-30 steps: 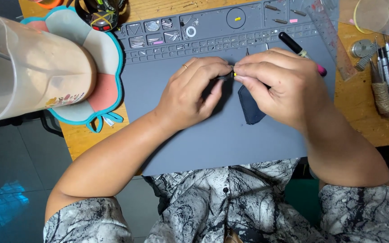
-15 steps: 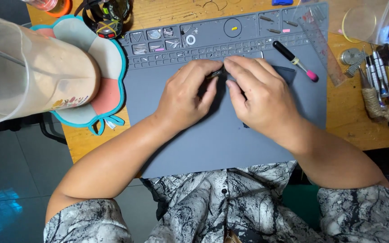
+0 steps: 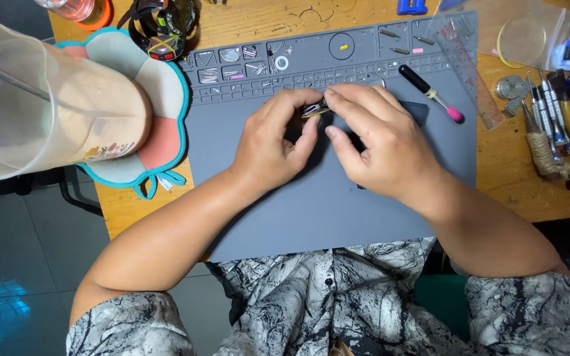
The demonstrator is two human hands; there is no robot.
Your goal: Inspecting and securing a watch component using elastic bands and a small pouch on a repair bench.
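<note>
Seen from above, two bare hands meet over a grey work mat [image 3: 338, 198] on a wooden table [image 3: 516, 184]. The left hand [image 3: 273, 142] and the right hand [image 3: 380, 145] both pinch one small flat part [image 3: 314, 109], dark with a pale glint, fingertips closed narrowly on it from either side. It sits just above the mat's middle, near the far edge of the flat area; what it is cannot be told.

To do this well, it seems wise to keep both wrists resting on the mat, hold the part low over it so anything dropped stays put, and press gently.

Under the right hand lies a dark flat piece [image 3: 417, 111], partly hidden. Just beyond, to the right, a black tool with a pink tip [image 3: 430, 93]. Along the mat's far edge, small trays [image 3: 245, 66] hold tiny screws and bits. Further right, a clear ruler [image 3: 471, 72], then screwdrivers [image 3: 549, 115] on the table. At far left, a large translucent cup [image 3: 47, 99] stands on a flower-shaped coaster [image 3: 166, 132].
</note>
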